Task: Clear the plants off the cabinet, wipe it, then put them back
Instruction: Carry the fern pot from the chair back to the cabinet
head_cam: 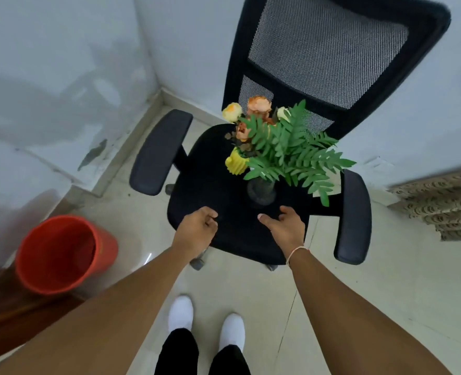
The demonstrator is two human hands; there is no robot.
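Two plants stand on the seat (205,185) of a black office chair, parked there, I judge, so the cabinet can be wiped. The cabinet itself is not plainly in view. The fern (294,155) sits in a dark vase (261,191) right of the seat's centre, fronds spreading right over the armrest (355,215). The flowers (251,115) in a yellow pot (235,164) stand just behind it, to the left, leaves touching.

Both hands hover over the near edge of the seat. The left hand (198,227) has loosely curled fingers and holds nothing. The right hand (284,226) is spread and relaxed, just near of the vase, also empty.

The seat's near left part is bare. Armrests hem both sides, the backrest blocks the far side, so lifting upward and nearward looks the free way. A red bucket (61,253) stands on the floor to the left.
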